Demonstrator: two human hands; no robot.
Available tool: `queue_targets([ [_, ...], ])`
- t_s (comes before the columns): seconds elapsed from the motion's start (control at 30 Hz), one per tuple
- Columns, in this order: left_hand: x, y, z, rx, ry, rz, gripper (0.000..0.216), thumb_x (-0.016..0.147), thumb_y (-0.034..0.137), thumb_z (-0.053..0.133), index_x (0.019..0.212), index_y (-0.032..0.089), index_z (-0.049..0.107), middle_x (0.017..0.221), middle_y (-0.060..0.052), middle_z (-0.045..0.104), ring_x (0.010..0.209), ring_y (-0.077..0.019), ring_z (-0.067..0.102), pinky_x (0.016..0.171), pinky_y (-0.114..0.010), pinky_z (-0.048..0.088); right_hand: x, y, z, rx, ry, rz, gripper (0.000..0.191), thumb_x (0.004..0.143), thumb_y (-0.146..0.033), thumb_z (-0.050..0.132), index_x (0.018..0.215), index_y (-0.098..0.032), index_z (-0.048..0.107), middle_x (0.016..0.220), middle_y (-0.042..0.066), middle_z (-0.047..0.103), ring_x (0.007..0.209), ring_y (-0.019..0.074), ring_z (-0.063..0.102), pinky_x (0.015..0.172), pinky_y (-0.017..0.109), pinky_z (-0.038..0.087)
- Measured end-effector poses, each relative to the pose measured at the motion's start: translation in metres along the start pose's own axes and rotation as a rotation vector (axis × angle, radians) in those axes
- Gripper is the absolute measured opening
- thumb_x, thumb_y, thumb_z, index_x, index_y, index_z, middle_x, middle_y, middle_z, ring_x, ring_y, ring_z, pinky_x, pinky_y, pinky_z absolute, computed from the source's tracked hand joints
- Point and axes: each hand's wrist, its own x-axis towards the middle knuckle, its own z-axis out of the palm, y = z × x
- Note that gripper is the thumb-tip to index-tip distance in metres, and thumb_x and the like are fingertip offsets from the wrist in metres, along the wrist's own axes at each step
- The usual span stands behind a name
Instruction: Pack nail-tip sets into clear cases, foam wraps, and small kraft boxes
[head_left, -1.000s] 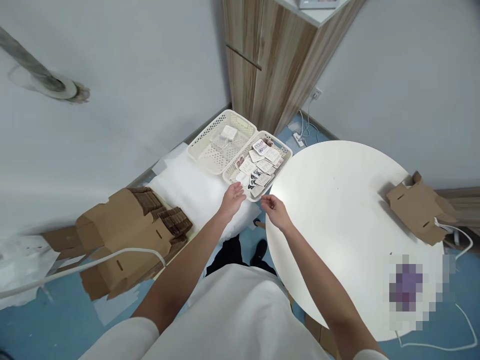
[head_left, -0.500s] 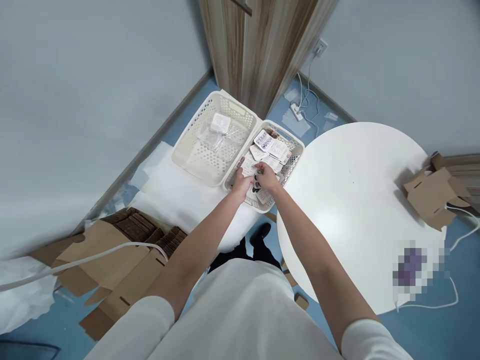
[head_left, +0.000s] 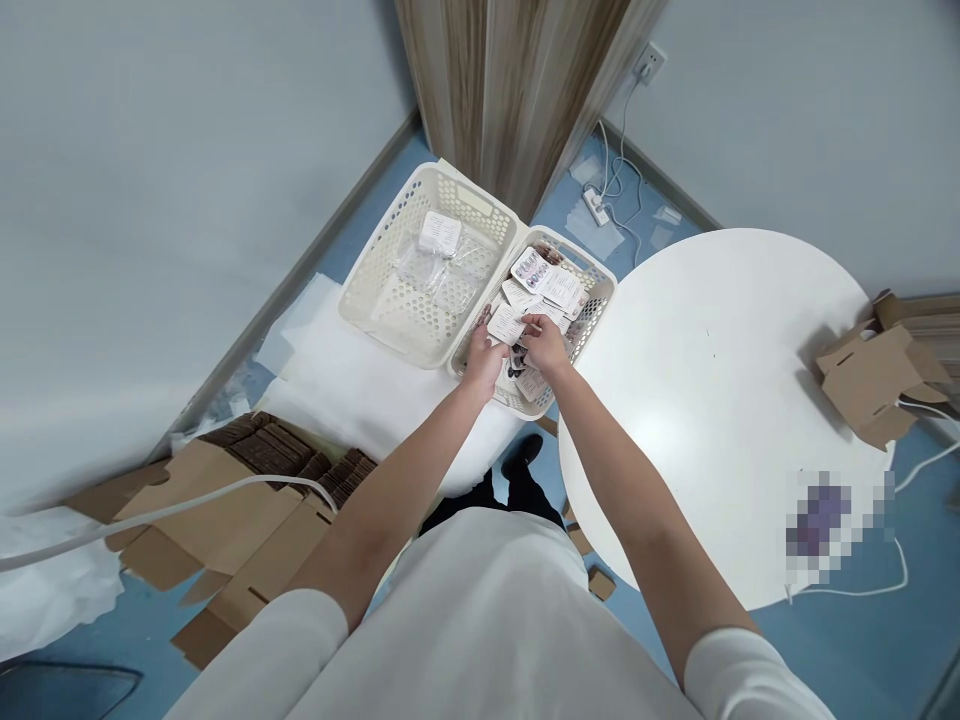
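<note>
Both my hands are inside the right-hand white basket (head_left: 592, 325), among a pile of small printed cards. A white card (head_left: 505, 324) with lines of print is held up between them. My right hand (head_left: 546, 346) pinches its right edge with thumb and fingertips. My left hand (head_left: 484, 364) is closed at its lower left side, the fingers partly hidden. Below the hands lie dark oval pieces on a card (head_left: 514, 368). Farther back, a card with rows of purple oval pieces (head_left: 531, 268) rests on more printed cards (head_left: 561, 287).
Left of my hands, a second white basket (head_left: 367, 290) holds a stack of white cards (head_left: 440, 233) and clear plastic packs (head_left: 450, 275). A round white table (head_left: 712, 380) stands right, bearing a cardboard box (head_left: 870, 380) and a blurred purple item. Flattened cardboard (head_left: 217, 500) lies left.
The white card has come up between my hands, its printed face showing. My right hand has shifted slightly right. The whole view has moved a little.
</note>
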Motion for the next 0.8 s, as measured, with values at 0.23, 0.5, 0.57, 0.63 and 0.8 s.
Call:
queue_targets([
  [0.23, -0.026, 0.004, 0.002, -0.055, 0.086, 0.005, 0.053, 0.064, 0.013, 0.056, 0.115, 0.02, 0.044, 0.12, -0.006, 0.052, 0.104, -0.0171, 0.052, 0.083, -0.028, 0.042, -0.031, -0.006, -0.011, 0.119, 0.042, -0.009, 0.029, 0.06, -0.01, 0.047, 0.088, -0.019, 0.049, 0.075, -0.001, 0.053, 0.066, 0.0097, 0.052, 0.059, 0.023, 0.044],
  [0.5, -0.076, -0.009, 0.001, -0.092, 0.229, 0.114, 0.04, 0.066, 0.02, 0.063, 0.104, 0.016, 0.055, 0.107, -0.009, 0.058, 0.094, -0.0158, 0.057, 0.079, -0.029, 0.046, -0.085, 0.005, -0.036, 0.104, 0.11, -0.119, 0.028, 0.062, -0.023, 0.055, 0.09, -0.019, 0.052, 0.073, -0.001, 0.054, 0.065, 0.0114, 0.051, 0.06, 0.025, 0.043],
  [0.57, -0.093, -0.013, 0.004, -0.088, 0.227, 0.125, 0.033, 0.065, 0.022, 0.065, 0.097, 0.015, 0.059, 0.098, -0.008, 0.061, 0.085, -0.0146, 0.058, 0.076, -0.03, 0.047, -0.104, 0.008, -0.046, 0.129, 0.124, -0.164, 0.027, 0.062, -0.023, 0.057, 0.088, -0.018, 0.054, 0.08, 0.001, 0.056, 0.07, 0.012, 0.052, 0.063, 0.026, 0.044],
  [0.63, -0.112, -0.019, 0.008, -0.078, 0.193, 0.118, 0.03, 0.063, 0.022, 0.067, 0.09, 0.013, 0.06, 0.087, -0.007, 0.062, 0.076, -0.0126, 0.059, 0.075, -0.032, 0.048, -0.126, 0.014, -0.058, 0.179, 0.139, -0.198, 0.027, 0.062, -0.023, 0.058, 0.088, -0.019, 0.054, 0.088, 0.003, 0.057, 0.075, 0.0127, 0.053, 0.067, 0.028, 0.045],
  [0.8, -0.168, -0.039, 0.026, -0.065, -0.001, 0.066, 0.029, 0.058, 0.019, 0.071, 0.084, 0.013, 0.061, 0.079, -0.005, 0.063, 0.07, -0.0112, 0.06, 0.076, -0.033, 0.048, -0.189, 0.038, -0.101, 0.372, 0.186, -0.224, 0.04, 0.062, -0.023, 0.063, 0.1, -0.021, 0.051, 0.108, 0.007, 0.055, 0.081, 0.0137, 0.057, 0.075, 0.032, 0.048],
])
